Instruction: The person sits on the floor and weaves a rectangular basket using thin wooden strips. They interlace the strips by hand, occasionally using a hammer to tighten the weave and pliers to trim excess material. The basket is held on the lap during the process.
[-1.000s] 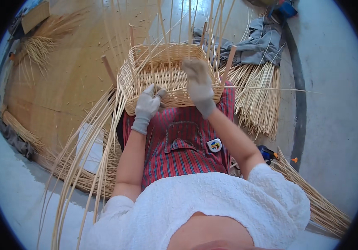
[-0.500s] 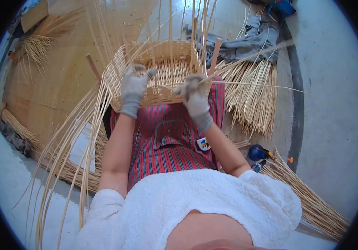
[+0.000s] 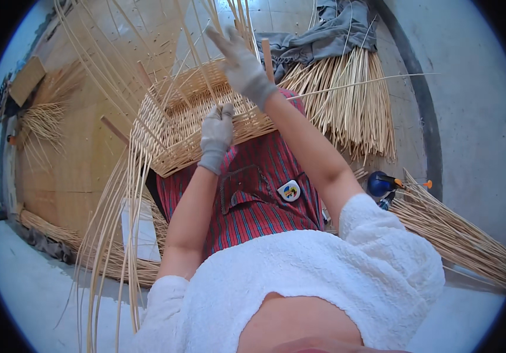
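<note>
A pale woven wicker basket (image 3: 200, 103) lies tilted across my lap, with long cane stakes standing up from its sides. My left hand (image 3: 217, 132), in a grey-white glove, is at the near wall with its fingers closed round an upright cane strand (image 3: 207, 79). Above the basket's right end, my gloved right hand (image 3: 244, 67) is raised with its fingers stretched out beside several upright stakes. Whether those fingertips touch a stake is hard to see. Loose strands (image 3: 117, 206) hang down from the basket's left corner.
Bundled cane (image 3: 353, 103) lies at the right under a grey cloth (image 3: 323, 44). Another bundle (image 3: 453, 226) is at the lower right, near a blue round bottle (image 3: 379, 183). Further left are a cane bundle (image 3: 44, 123) and a cardboard piece (image 3: 27, 80). Wooden sticks (image 3: 267, 59) stand at the basket's corners.
My right hand has left the near rim and moved up and left, its fingers opening out. My left hand has shifted right along the near wall. The basket has turned and moved slightly left.
</note>
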Demonstrator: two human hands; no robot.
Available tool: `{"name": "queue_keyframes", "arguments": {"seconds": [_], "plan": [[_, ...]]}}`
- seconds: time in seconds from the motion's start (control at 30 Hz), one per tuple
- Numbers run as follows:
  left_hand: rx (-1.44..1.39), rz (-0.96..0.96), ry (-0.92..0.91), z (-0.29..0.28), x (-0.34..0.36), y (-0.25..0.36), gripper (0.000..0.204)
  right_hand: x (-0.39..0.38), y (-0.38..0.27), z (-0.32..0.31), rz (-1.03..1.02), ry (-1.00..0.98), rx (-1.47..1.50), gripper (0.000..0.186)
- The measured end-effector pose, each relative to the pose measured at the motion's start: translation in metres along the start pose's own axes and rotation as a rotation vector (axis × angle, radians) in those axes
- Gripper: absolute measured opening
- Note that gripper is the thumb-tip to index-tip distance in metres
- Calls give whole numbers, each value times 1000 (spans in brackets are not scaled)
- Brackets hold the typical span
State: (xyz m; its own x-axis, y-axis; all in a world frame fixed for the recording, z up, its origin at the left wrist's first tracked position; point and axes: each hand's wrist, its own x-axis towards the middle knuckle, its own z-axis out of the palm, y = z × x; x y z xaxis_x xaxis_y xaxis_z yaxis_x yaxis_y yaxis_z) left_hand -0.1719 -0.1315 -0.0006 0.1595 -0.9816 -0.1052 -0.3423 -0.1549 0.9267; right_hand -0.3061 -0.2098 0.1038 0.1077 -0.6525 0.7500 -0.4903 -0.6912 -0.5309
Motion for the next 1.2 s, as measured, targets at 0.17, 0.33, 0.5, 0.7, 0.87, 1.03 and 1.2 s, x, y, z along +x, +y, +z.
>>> {"name": "queue_keyframes", "arguments": {"seconds": [0.17,0.33,0.5,0.7,0.87,1.03,1.2], "plan": [[-122,-209,-120,-17,-13,42,26,-99,24,-69,661,76,863,34],[-395,58,41,-20,-43,27,19,-111,-74,-67,548,-218,256,54],[-186,138,648,-112,-108,-44,33,-118,-35,-43,420,-268,59,76],[-951,-204,466,-177,-106,-25,62,-140,-144,26,297,-1005,516,40],[-766,-181,364,-202,-153,-47,67,-127,-249,84,-455,-540,553,37],[-11,24,143,-227,-168,11,71,-131,-210,56,-649,-954,570,33],[-226,168,502,-239,-170,-62,48,-57,-207,60,-283,-610,468,12]]}}
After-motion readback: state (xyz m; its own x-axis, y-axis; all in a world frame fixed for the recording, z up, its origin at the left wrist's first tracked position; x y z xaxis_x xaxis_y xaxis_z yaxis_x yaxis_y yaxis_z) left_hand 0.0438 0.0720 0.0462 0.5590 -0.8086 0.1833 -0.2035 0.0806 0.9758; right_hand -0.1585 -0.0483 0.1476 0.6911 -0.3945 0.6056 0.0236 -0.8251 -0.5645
